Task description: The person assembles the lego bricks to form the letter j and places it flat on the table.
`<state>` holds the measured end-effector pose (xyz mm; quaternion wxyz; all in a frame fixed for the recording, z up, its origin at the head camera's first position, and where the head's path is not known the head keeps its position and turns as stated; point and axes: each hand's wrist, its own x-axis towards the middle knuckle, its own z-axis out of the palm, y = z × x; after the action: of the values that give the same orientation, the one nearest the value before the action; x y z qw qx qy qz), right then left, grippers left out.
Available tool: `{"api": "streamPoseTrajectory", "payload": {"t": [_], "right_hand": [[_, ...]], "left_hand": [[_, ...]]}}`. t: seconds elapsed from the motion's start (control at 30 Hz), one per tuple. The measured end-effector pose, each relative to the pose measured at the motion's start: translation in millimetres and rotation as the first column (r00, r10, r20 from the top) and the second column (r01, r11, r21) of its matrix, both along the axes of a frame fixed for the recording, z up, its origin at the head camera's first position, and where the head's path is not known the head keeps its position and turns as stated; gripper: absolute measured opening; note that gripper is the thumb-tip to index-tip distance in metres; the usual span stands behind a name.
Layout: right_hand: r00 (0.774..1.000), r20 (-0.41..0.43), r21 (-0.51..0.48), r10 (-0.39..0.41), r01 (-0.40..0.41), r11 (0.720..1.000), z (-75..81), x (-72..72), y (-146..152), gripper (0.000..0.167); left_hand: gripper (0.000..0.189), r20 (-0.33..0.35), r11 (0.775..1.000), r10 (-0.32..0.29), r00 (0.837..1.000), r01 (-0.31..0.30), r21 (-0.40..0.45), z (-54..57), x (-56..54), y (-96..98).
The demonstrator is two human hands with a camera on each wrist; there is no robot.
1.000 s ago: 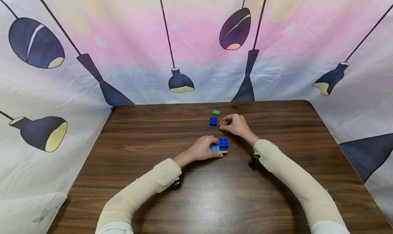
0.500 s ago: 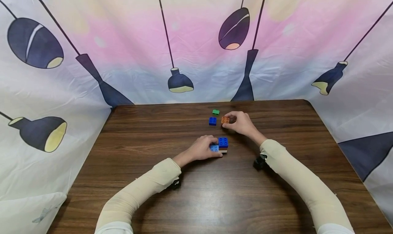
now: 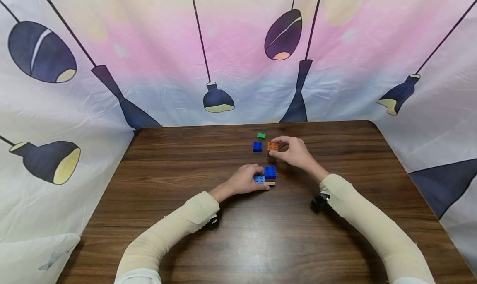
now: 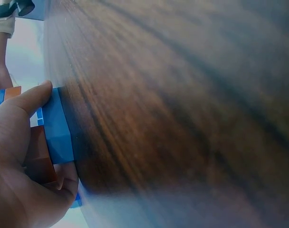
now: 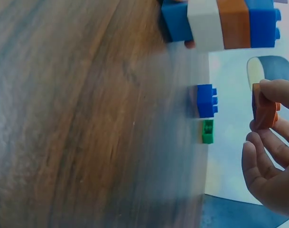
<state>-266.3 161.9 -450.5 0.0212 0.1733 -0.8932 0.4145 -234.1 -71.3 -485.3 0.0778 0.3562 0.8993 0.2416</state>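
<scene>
My left hand [image 3: 246, 179] grips a stack of toy building bricks on the table, fingers behind and thumb in front. A dark blue brick [image 3: 270, 172] tops the stack, and a light blue brick [image 3: 259, 179] sits lower on its left, partly covered by the fingers. Seen from the right wrist, a white brick [image 5: 206, 26] and an orange layer [image 5: 234, 23] lie beneath the dark blue top, with blue at the bottom. Farther back, my right hand [image 3: 294, 151] pinches an orange brick [image 3: 273, 146] between thumb and finger, raised above the tabletop with its studs facing up.
Left of the right hand stands a loose dark blue brick [image 3: 257, 147], with a small green brick [image 3: 261, 135] behind it near the far edge. A printed cloth [image 3: 164, 68] hangs around the back and sides of the wooden table [image 3: 179, 155].
My right hand has lifted the orange brick and shifted slightly right with it, widening the space to the loose blue brick. The left hand stays in place on the stack.
</scene>
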Motion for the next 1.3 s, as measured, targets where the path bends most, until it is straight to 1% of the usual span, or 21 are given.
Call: {"api": "streamPoseTrajectory", "payload": {"t": [0.27, 0.53, 0.9, 1.13, 1.3], "right_hand": [[1.0, -0.014, -0.012, 0.022, -0.022, 1.0, 8.2, 14.4, -1.3, 0.044], [0.997, -0.06, -0.038, 0.051, -0.054, 0.998, 13.7, 27.0, -2.9, 0.043], [0.994, -0.084, -0.011, 0.068, -0.07, 0.998, 20.2, 42.6, -4.5, 0.043], [0.991, -0.102, -0.021, 0.091, -0.093, 0.995, 20.0, 49.9, -5.6, 0.045], [0.992, -0.09, -0.032, 0.091, -0.094, 0.995, 17.7, 54.8, -5.8, 0.043]], "left_hand": [[0.045, -0.008, 1.0, 0.004, 1.0, -0.004, -0.004, -1.2, 0.1, -0.1], [0.046, -0.003, 1.0, 0.002, 1.0, -0.002, 0.002, -1.6, 0.0, -0.1], [0.042, -0.005, 1.0, -0.005, 1.0, 0.005, 0.014, -2.2, -0.3, 0.1], [0.045, -0.009, 1.0, -0.005, 1.0, 0.005, 0.016, -1.8, 0.0, -0.1], [0.044, -0.013, 1.0, -0.003, 1.0, 0.003, 0.023, -2.1, -0.5, 0.2]]}}
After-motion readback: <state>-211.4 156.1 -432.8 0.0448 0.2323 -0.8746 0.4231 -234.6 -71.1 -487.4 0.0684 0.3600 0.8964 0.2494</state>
